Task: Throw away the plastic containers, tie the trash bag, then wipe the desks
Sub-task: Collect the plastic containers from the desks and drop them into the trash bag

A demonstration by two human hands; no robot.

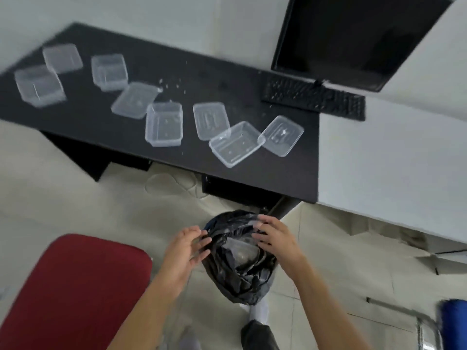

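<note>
A black trash bag (237,271) lines a bin on the floor below the desk, and a clear container shows inside its mouth. My left hand (185,248) touches the bag's left rim with fingers spread. My right hand (274,236) rests on the right rim, fingers apart. Neither hand clearly grips anything. Several clear plastic containers and lids lie scattered on the black desk (247,173): an open tub (236,144), a lid (281,135), another lid (211,120), a tub (164,124), and blurred ones at far left (38,85).
A black keyboard (313,99) and a dark monitor (353,34) stand at the desk's right end beside a white desk (391,160). Crumbs dot the black desk. A red chair seat (70,294) is at lower left, a blue chair (452,322) at lower right.
</note>
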